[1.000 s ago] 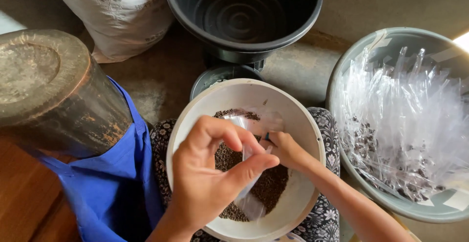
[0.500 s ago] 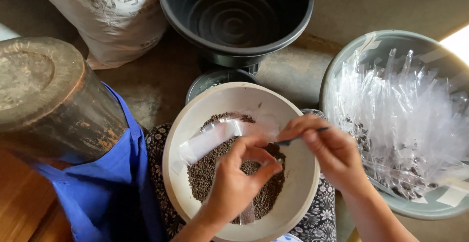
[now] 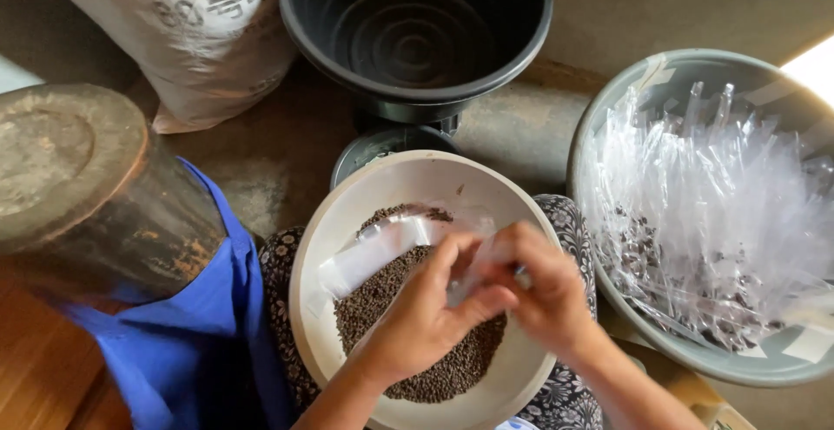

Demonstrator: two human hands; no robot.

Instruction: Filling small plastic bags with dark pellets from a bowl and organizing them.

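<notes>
now seen from above, over a cream bowl (image 3: 313, 308) resting on a lap in patterned cloth (image 3: 569, 221). held inside the bowl: a heap of small dark brown seeds (image 3: 417, 326), with 1 narrow clear plastic bag (image 3: 373, 252) lying slantwise across the heap toward the bowl's left wall.

met over the seeds, both hands. left hand (image 3: 426, 317) curled, fingers pinched on the near end of the clear bag. right hand (image 3: 543, 295) closed too, thumb and fingers pressed against the same end, touching the left; cannot tell whether anything small was gripped between them.

changed within 1 second: earlier spread apart, with the bag hanging nearly upright between them; then lifted and laid flatter, pointing left; now drawn tight together at the bag's mouth. judged from that: handling moved from positioning the bag to working at its opening, filling or sealing not yet visible.

set around: to the right, a grey basin (image 3: 608, 117) piled with many more clear bags (image 3: 712, 213), some seeds among them. above, an empty black tub (image 3: 417, 26). upper left, a white sack (image 3: 200, 30). left, a rusty brown drum (image 3: 78, 178) beside blue cloth (image 3: 191, 343).
</notes>
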